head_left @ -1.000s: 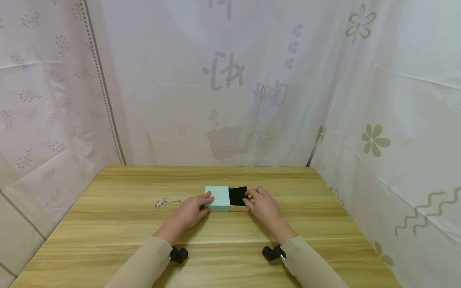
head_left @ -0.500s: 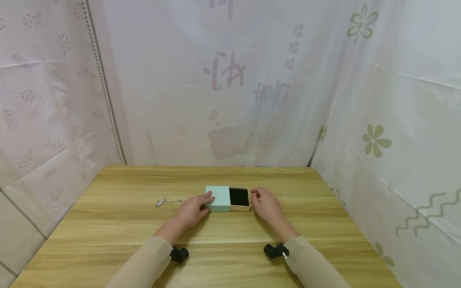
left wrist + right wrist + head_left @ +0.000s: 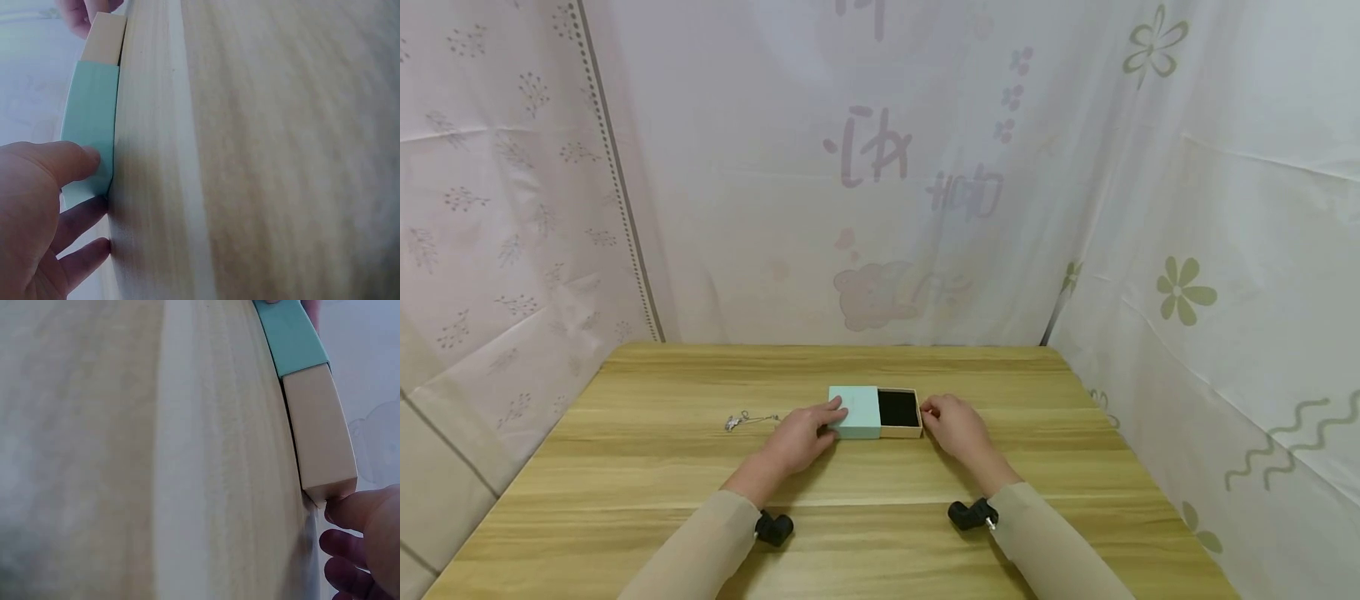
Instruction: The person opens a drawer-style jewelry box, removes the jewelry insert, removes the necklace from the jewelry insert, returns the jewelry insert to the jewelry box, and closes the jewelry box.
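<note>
A pale mint-green jewelry box (image 3: 854, 412) lies on the table with its beige drawer (image 3: 900, 432) slid out to the right. Black padding (image 3: 898, 409) lies flat inside the drawer. My left hand (image 3: 801, 435) grips the mint sleeve, fingers over its top and left end, thumb (image 3: 81, 161) against its near side. At the drawer's right end is my right hand (image 3: 957, 427), its thumb and fingertips drawn together there; the thumb (image 3: 350, 509) touches the end panel. Whatever lies between those fingertips is hidden. A silver chain with a charm (image 3: 732, 422) rests left of my left hand.
The wooden table (image 3: 880, 525) extends around the box on all sides. Printed cloth curtains (image 3: 880, 208) hang behind and on both sides of it. A black wrist camera (image 3: 773, 528) sits at the left cuff, another wrist camera (image 3: 972, 514) at the right.
The black padding, raised at the drawer's right side a second ago, now lies flat in it. My right hand let go of the padding, moved right, then closed its fingertips at the drawer's end.
</note>
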The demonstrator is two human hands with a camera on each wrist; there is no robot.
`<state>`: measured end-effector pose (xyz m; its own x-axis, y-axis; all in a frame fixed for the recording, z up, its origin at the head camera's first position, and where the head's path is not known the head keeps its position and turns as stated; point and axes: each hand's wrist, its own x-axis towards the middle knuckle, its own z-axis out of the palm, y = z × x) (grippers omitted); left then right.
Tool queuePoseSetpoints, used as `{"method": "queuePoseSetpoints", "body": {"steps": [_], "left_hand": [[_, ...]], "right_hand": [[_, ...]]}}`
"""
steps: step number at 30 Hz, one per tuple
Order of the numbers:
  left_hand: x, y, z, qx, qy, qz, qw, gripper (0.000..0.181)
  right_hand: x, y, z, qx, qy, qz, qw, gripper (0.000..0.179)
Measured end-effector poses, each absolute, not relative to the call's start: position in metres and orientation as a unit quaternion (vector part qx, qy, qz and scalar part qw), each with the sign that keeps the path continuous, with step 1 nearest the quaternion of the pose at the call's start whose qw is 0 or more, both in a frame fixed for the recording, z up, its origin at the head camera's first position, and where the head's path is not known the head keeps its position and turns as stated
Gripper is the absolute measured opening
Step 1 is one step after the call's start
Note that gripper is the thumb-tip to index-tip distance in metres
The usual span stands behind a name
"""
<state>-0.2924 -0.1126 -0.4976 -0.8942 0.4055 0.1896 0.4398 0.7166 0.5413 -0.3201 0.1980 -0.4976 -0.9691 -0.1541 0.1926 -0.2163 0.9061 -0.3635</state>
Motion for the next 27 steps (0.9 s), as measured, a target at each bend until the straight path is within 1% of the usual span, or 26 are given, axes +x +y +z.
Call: {"method": "queuePoseSetpoints", "body": {"steps": [27], "left_hand": [[-0.295, -0.113, -0.502, -0.231, -0.926, -0.295, 0.038, 0.047]], "right_hand": [[-0.323, 0.185, -0.497, 0.093, -0.972, 0.195, 0.088, 0.008]]}}
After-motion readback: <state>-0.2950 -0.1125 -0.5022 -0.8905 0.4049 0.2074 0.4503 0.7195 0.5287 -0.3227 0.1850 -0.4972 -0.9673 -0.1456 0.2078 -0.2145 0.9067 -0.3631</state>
